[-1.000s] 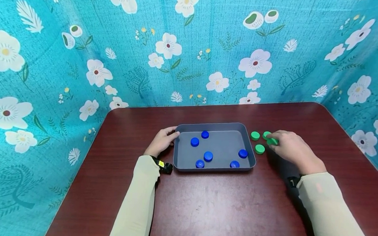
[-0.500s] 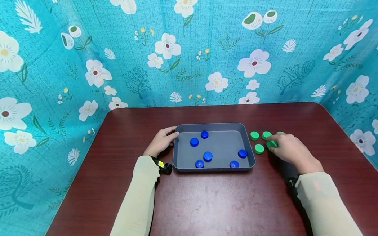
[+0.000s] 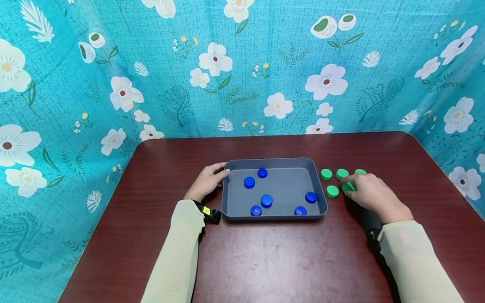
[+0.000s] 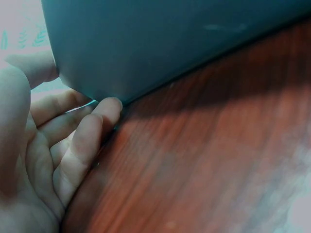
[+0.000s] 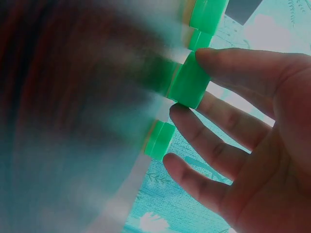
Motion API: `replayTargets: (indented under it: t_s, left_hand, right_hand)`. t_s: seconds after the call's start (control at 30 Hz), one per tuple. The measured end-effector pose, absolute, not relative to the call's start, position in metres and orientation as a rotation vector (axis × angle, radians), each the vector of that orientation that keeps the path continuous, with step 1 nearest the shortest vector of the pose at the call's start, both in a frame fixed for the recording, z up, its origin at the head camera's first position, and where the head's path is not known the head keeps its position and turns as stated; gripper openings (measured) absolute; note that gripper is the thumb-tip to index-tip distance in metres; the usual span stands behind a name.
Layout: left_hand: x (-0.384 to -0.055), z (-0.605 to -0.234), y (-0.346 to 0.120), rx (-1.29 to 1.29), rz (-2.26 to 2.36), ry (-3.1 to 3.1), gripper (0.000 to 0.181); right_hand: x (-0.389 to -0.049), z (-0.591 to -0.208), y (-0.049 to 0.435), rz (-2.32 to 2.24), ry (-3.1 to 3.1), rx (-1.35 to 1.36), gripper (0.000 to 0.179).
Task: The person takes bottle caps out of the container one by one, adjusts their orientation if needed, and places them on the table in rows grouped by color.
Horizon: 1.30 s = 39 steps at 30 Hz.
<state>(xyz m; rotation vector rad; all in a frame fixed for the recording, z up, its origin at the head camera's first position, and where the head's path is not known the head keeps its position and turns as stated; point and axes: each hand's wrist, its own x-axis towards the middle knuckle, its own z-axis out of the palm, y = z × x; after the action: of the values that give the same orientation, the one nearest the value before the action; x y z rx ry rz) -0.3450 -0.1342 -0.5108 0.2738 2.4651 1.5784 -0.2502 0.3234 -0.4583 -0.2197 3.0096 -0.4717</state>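
My left hand (image 3: 208, 182) grips the left side of a shallow grey tray (image 3: 284, 177), thumb over the rim. In the left wrist view its fingers curl against the outer wall of the tray (image 4: 146, 43), low by the table. Several blue bottle caps (image 3: 267, 200) lie in the tray. To the right of it, my right hand (image 3: 371, 192) pinches a green bottle cap (image 3: 348, 186) between thumb and fingers. The right wrist view shows this green cap (image 5: 190, 81) close at the tabletop, with the thumb on one side and fingertips on the other.
More green caps (image 3: 332, 191) stand beside the tray's right edge, with one green cap (image 3: 360, 171) just behind my right hand. The dark red-brown table (image 3: 269, 264) ends at the back against a blue flowered cloth (image 3: 273, 56).
My right hand has shifted slightly down and left with the green cap, and the green cap behind it has come into sight. My left hand and the tray stay put.
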Motion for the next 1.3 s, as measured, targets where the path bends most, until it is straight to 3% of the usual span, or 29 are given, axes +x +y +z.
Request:
replayTargets:
  t_s: [0.97,1.3]
  left_hand:
    - [-0.345,-0.511,-0.133,0.251,1.559,2.475,0.046]
    - [-0.345,-0.510,-0.135,0.256,1.567,2.468,0.046]
  right_hand:
    - [-0.250,-0.458,0.322,-0.488,2.928,-0.172,0.043]
    - [-0.244,-0.429,0.323,-0.605,2.971,-0.163,0.050]
